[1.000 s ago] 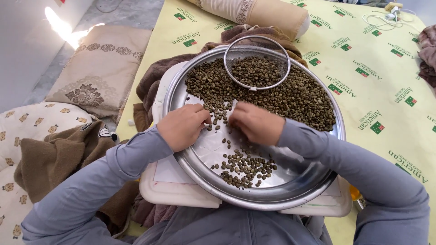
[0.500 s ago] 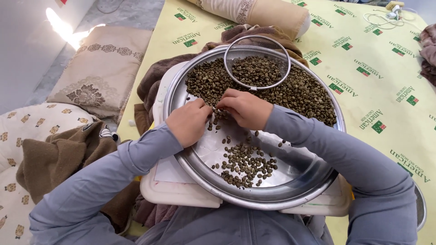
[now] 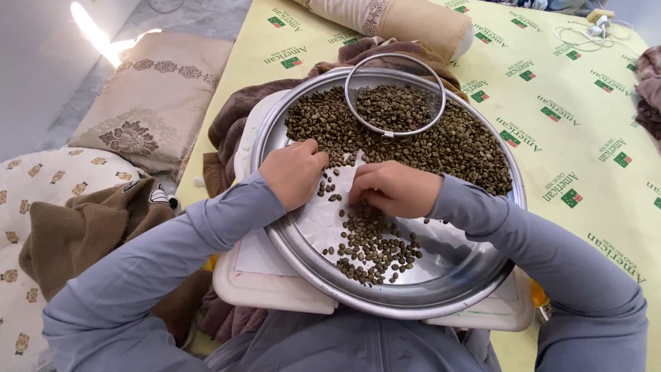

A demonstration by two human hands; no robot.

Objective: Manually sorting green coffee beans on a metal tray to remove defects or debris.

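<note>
A big round steel tray (image 3: 441, 293) rests on a white board on my lap. Greenish-brown beans (image 3: 454, 145) fill its far half in a large heap. A smaller pile of beans (image 3: 375, 251) lies on the near side. A round wire sieve (image 3: 394, 94) with more beans sits on the heap at the back. My left hand (image 3: 295, 172) rests at the heap's near edge, fingers curled on the beans. My right hand (image 3: 392, 187) lies palm down between heap and small pile, fingers bent over a few beans.
The white board (image 3: 265, 286) sits on a brown blanket (image 3: 227, 124). A yellow printed mat (image 3: 571, 138) covers the floor to the right. A bolster cushion (image 3: 406, 21) lies behind the tray, a patterned pillow (image 3: 155, 103) to the left, white cables (image 3: 585, 27) at far right.
My right hand has drawn back from the heap's edge toward me, to just above the small pile. My left hand stays at the heap's edge, shifted slightly.
</note>
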